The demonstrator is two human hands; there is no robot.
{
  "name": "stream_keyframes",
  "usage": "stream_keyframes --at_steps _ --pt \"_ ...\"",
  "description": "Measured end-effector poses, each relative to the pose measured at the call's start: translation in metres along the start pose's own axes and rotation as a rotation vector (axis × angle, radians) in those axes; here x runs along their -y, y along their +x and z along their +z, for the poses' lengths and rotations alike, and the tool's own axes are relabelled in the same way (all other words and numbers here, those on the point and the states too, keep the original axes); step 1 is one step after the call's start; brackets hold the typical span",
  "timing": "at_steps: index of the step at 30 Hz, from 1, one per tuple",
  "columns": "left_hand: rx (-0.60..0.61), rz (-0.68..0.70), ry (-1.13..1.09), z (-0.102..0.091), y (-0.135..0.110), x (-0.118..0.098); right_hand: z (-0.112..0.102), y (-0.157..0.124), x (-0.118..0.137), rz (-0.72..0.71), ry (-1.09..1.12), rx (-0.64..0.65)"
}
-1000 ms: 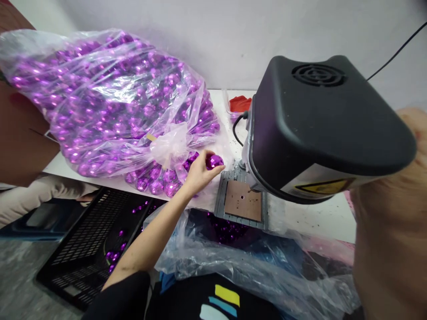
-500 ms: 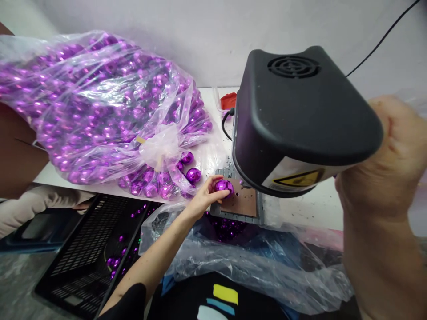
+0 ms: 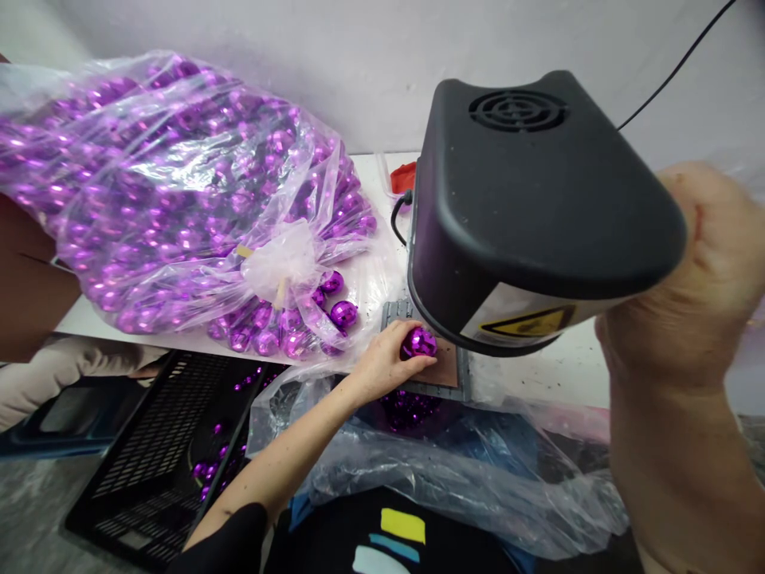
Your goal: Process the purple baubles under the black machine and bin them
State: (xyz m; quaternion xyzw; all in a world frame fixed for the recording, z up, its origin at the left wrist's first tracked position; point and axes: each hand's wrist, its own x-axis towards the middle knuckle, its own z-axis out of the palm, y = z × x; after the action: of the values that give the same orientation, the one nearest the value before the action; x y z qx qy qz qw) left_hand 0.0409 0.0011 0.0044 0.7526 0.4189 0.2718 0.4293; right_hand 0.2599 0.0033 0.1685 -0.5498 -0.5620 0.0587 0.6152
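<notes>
My left hand [image 3: 391, 359] is closed around a shiny purple faceted ball [image 3: 420, 342], fingers behind it and thumb in front. It holds the ball over a brown plate [image 3: 447, 368] set on a grey metal base [image 3: 391, 315]. Above and to the right looms the black housing of a machine [image 3: 538, 199], with a round vent and a yellow warning label [image 3: 529, 321]. My right hand [image 3: 711, 255] is raised at the housing's right side and looks curled. The housing hides its fingers and whatever they grip.
A large clear bag of purple balls [image 3: 197, 191] covers the table's left, with loose balls [image 3: 343, 314] by its knot. Below stands a black crate [image 3: 140, 446]. Clear plastic sheeting [image 3: 454, 470] hangs at the front edge. A red item [image 3: 403, 177] lies behind; another person's leg [image 3: 36, 371] shows left.
My left hand has moved right with the purple ball, bringing it further over the brown plate. My right hand stays beside the housing. The view has shifted slightly.
</notes>
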Motion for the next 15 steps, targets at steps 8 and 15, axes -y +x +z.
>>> stream_keyframes --at_steps 8,15 --pt "-0.042 -0.015 0.198 0.012 0.005 -0.009 0.002 0.000 0.002 -0.015 -0.011 -0.008" --pt "-0.085 0.023 0.232 0.022 0.006 0.000 -0.001 -0.002 0.007 0.018 -0.031 0.017"
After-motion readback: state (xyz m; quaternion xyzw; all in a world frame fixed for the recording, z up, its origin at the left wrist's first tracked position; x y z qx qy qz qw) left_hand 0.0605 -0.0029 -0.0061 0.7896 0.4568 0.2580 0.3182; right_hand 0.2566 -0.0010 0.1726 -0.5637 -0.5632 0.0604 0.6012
